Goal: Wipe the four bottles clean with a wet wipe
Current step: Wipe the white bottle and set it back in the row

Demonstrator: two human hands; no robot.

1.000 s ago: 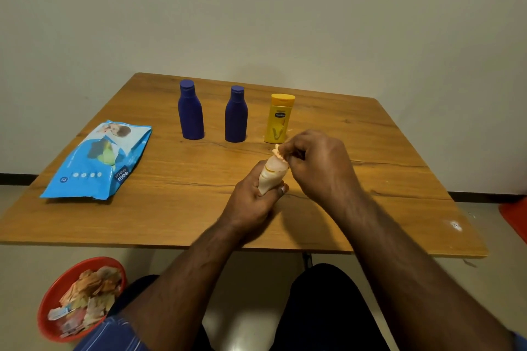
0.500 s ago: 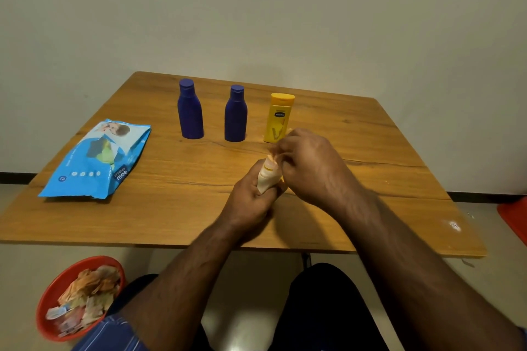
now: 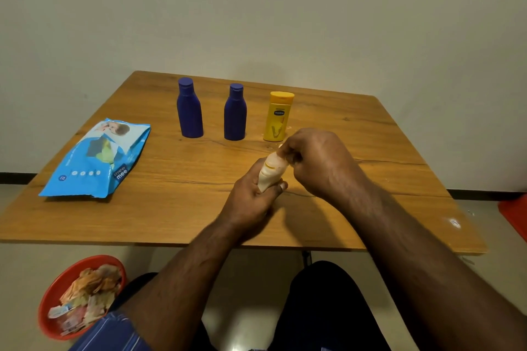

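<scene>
With the left hand [image 3: 251,202] gripping the wipe-wrapped bottle [image 3: 271,172] and the right hand [image 3: 316,159] pinching its top, a hard twist could slip it onto the table [image 3: 171,208].

Dim, warm indoor light; soft shadows; wide-angle bowing at edges.

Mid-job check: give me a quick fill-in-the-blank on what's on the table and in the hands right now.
1. The left hand grips a ____-coloured bottle.
2. Standing upright on the table are ____ dark blue bottles.
3. The yellow bottle stands to the ____ of them.
4. The blue wipes pack lies ____ of the bottles.

Missing: cream; two; right; left
</scene>
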